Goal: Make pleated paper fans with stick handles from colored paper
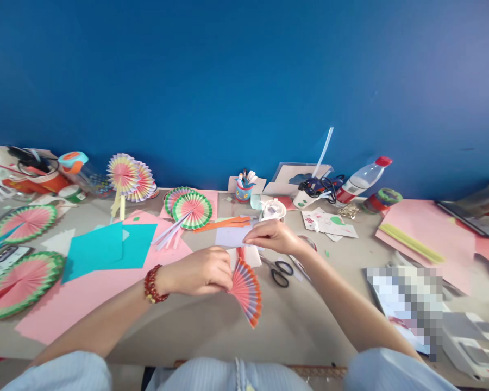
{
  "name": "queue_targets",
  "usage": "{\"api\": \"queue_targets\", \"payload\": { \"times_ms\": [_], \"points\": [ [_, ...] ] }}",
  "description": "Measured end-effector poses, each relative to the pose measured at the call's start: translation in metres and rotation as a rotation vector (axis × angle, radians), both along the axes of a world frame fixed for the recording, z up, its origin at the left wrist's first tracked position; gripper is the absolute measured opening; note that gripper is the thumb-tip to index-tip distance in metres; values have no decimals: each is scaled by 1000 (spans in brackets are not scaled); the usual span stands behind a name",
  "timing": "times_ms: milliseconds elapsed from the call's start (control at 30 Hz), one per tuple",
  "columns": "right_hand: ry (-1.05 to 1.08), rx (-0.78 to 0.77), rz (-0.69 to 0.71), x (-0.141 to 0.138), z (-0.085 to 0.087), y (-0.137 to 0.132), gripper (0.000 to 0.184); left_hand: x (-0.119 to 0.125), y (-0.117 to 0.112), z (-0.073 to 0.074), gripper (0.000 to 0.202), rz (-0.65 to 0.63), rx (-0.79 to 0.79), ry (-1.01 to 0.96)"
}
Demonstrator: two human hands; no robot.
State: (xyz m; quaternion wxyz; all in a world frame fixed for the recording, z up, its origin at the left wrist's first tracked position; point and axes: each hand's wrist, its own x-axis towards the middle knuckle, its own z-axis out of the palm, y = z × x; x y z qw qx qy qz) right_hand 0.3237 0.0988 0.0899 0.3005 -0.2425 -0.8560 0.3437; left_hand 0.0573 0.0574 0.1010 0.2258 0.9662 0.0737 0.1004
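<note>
A fan (249, 290) is held above the table (179, 328), pinched near its gathered end by the curled fingers of the left hand (212, 271), probably to leave its pleats free; its part-spread wedge is banded orange, pink and lilac. Beyond, the right hand (275, 237) brings its fingertips together, any hold unclear.

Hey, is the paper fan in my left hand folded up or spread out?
Partly spread: the paper fan shows its pleats fanned into a wedge in your left hand, short of a full circle.
</note>
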Motion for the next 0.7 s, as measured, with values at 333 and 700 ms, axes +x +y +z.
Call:
{"api": "queue_targets", "payload": {
  "times_ms": [333, 700],
  "points": [
    [82, -406, -43, -36, -52, -6, 35, 4, -8, 9, 14, 7, -84, -199],
    [79, -511, -184, -46, -60, -43, 13, 1, -11, 10, 13, 106, -31, -239]
  ]
}}
